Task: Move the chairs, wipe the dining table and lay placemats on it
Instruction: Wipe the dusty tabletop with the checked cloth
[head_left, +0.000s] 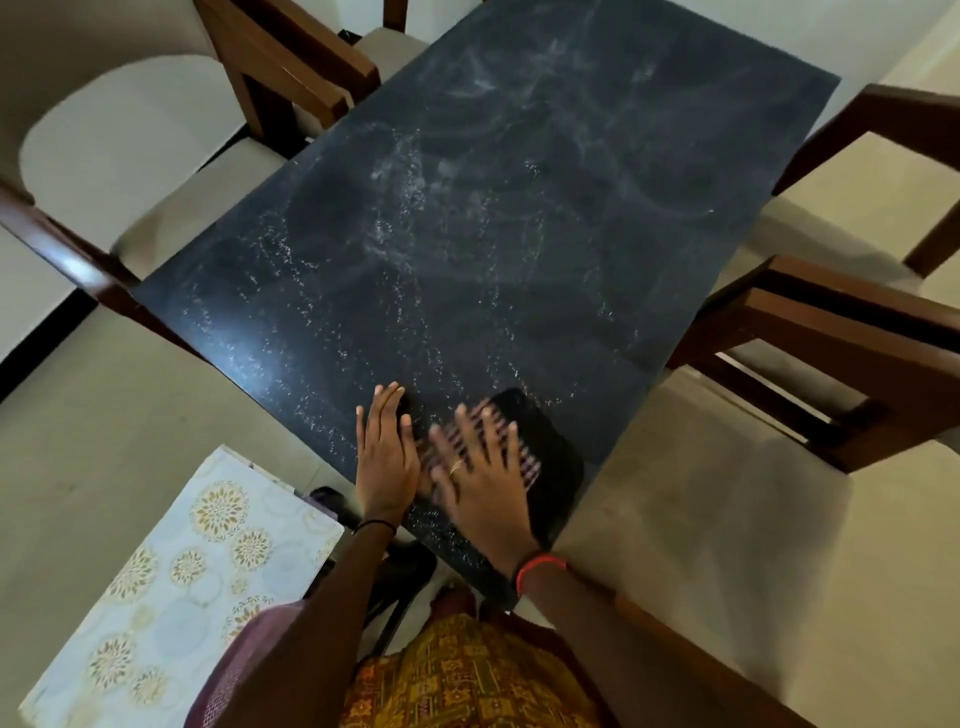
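The dark speckled dining table (467, 218) carries white dusty streaks over most of its top. Near its front corner my right hand (480, 467) presses flat with spread fingers on a checked cloth (527, 465); a clean dark patch (550, 457) lies around it. My left hand (387, 452) rests flat on the table just left of the cloth, fingers straight. Wooden chairs with pale cushions stand around: one at the left (119, 156), one at the far left corner (291, 62), two at the right (831, 353).
A pale blue sheet with gold floral circles (182, 587), likely placemats, lies on a surface at my lower left. A chair edge (701, 670) runs past my lower right. Pale floor surrounds the table.
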